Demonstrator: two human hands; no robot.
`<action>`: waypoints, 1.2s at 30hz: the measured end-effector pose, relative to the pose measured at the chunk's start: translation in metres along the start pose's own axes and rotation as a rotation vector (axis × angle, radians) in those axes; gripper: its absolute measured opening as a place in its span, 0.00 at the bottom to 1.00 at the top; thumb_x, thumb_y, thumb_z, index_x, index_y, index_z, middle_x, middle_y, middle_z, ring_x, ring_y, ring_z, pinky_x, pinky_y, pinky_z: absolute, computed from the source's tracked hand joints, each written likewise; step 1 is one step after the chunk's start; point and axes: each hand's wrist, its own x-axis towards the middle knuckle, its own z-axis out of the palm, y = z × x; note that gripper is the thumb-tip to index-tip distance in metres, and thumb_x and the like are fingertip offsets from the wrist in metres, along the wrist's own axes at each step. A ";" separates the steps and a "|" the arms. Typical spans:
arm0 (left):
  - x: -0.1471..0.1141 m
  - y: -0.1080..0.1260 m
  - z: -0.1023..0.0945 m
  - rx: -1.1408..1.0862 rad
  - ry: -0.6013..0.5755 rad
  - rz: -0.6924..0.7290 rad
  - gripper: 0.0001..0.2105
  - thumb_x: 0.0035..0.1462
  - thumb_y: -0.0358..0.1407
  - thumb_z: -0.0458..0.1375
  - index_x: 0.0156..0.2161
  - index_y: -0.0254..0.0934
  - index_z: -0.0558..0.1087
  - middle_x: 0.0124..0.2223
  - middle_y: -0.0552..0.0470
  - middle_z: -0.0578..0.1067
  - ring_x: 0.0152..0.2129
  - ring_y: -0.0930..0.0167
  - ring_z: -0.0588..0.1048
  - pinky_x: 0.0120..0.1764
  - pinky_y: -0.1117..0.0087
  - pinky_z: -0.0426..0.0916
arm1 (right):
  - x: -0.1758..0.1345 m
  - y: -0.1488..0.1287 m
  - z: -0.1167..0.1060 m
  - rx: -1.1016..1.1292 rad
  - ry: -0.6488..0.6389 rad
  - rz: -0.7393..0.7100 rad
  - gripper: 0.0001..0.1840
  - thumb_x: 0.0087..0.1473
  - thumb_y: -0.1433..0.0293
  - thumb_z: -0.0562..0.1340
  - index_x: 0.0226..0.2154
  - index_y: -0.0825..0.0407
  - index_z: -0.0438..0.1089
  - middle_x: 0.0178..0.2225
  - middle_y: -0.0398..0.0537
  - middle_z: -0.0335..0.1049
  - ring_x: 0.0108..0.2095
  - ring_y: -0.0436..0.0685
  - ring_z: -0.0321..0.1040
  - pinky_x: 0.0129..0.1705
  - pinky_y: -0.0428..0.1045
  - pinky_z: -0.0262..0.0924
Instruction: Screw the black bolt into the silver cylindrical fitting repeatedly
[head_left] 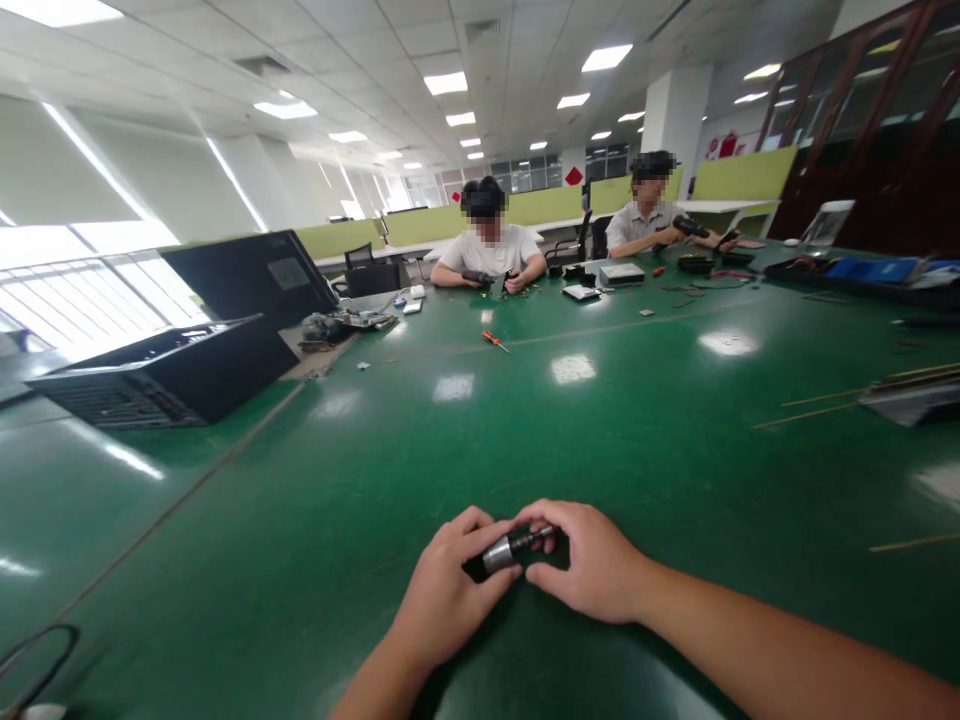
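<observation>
Low in the middle of the head view, just above the green table, is a small metal part with a silver barrel and a thin dark stepped shaft. It looks like a drill chuck with a bit, but its exact kind is unclear. My left hand is closed round the barrel, thumb below and fingers above, hiding its rear end. My right hand curls its fingers about the shaft's tip. Its thumb stands a little apart from the shaft, near the left thumb.
The green table bears an opened black computer case at left and an orange screwdriver farther off. Two people sit across, one holding a power drill. Thin rods lie at right, a cable at lower left.
</observation>
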 end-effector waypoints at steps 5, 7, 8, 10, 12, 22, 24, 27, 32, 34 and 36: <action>0.002 -0.001 0.001 -0.097 0.086 -0.027 0.12 0.52 0.32 0.64 0.44 0.42 0.77 0.40 0.50 0.76 0.38 0.66 0.75 0.42 0.66 0.69 | 0.001 -0.001 -0.002 0.008 -0.010 0.050 0.12 0.49 0.71 0.66 0.39 0.49 0.76 0.32 0.43 0.75 0.30 0.53 0.68 0.35 0.47 0.60; 0.001 0.000 0.003 -0.096 0.101 -0.035 0.11 0.52 0.32 0.64 0.42 0.41 0.77 0.39 0.50 0.76 0.37 0.66 0.75 0.42 0.66 0.69 | 0.001 -0.001 -0.002 0.016 -0.020 0.062 0.10 0.50 0.71 0.66 0.38 0.49 0.76 0.31 0.43 0.76 0.30 0.53 0.69 0.34 0.47 0.59; 0.001 0.001 0.003 -0.096 0.104 -0.035 0.11 0.52 0.32 0.65 0.42 0.42 0.77 0.39 0.50 0.76 0.38 0.66 0.75 0.42 0.66 0.69 | 0.001 -0.001 -0.002 0.015 -0.021 0.069 0.10 0.50 0.71 0.65 0.38 0.49 0.77 0.31 0.43 0.76 0.30 0.53 0.69 0.33 0.47 0.59; -0.001 0.002 0.004 -0.098 0.109 -0.030 0.12 0.51 0.32 0.65 0.43 0.43 0.77 0.40 0.50 0.76 0.38 0.66 0.75 0.43 0.66 0.69 | 0.001 -0.001 -0.003 0.001 -0.018 0.078 0.09 0.50 0.71 0.66 0.37 0.49 0.77 0.31 0.43 0.76 0.31 0.53 0.70 0.34 0.47 0.59; -0.001 0.002 0.005 -0.102 0.115 -0.025 0.12 0.51 0.32 0.65 0.43 0.43 0.78 0.40 0.50 0.76 0.39 0.66 0.75 0.44 0.66 0.68 | 0.001 -0.002 -0.004 -0.014 -0.011 0.084 0.08 0.50 0.71 0.66 0.36 0.49 0.77 0.32 0.43 0.77 0.33 0.54 0.70 0.35 0.47 0.59; -0.002 0.002 0.005 -0.112 0.122 -0.010 0.12 0.51 0.30 0.65 0.42 0.42 0.78 0.39 0.51 0.76 0.37 0.67 0.75 0.42 0.67 0.69 | 0.000 -0.003 -0.005 -0.042 -0.013 0.081 0.07 0.52 0.70 0.65 0.35 0.50 0.77 0.31 0.43 0.76 0.32 0.54 0.70 0.35 0.47 0.57; -0.001 0.002 0.005 -0.110 0.119 -0.008 0.12 0.51 0.30 0.65 0.42 0.42 0.78 0.39 0.51 0.76 0.38 0.66 0.75 0.42 0.67 0.69 | 0.000 -0.003 -0.005 -0.037 -0.014 0.081 0.07 0.52 0.70 0.65 0.35 0.51 0.77 0.31 0.44 0.76 0.32 0.54 0.70 0.35 0.47 0.57; 0.000 0.002 0.004 -0.111 0.117 -0.006 0.12 0.50 0.30 0.65 0.42 0.42 0.78 0.39 0.51 0.77 0.38 0.66 0.75 0.42 0.67 0.69 | 0.000 -0.004 -0.006 -0.030 -0.013 0.082 0.06 0.52 0.70 0.65 0.35 0.51 0.77 0.31 0.44 0.76 0.32 0.54 0.69 0.35 0.47 0.57; -0.001 0.002 0.004 -0.122 0.125 -0.008 0.12 0.50 0.29 0.65 0.42 0.43 0.77 0.39 0.52 0.77 0.37 0.67 0.75 0.42 0.68 0.69 | 0.000 -0.005 -0.006 -0.034 -0.011 0.099 0.06 0.52 0.69 0.65 0.34 0.50 0.76 0.29 0.43 0.76 0.31 0.54 0.69 0.34 0.47 0.57; -0.002 0.002 0.004 -0.123 0.125 -0.005 0.12 0.50 0.29 0.64 0.42 0.43 0.77 0.39 0.52 0.77 0.37 0.67 0.75 0.41 0.68 0.69 | -0.001 -0.005 -0.006 -0.036 -0.013 0.103 0.06 0.51 0.69 0.65 0.34 0.51 0.76 0.29 0.43 0.75 0.31 0.54 0.69 0.33 0.47 0.56; -0.002 0.002 0.004 -0.123 0.124 -0.002 0.12 0.50 0.29 0.64 0.41 0.42 0.77 0.39 0.52 0.77 0.37 0.67 0.75 0.41 0.68 0.69 | -0.001 -0.005 -0.006 -0.036 -0.013 0.104 0.06 0.51 0.70 0.65 0.34 0.51 0.76 0.29 0.43 0.75 0.31 0.53 0.69 0.33 0.47 0.56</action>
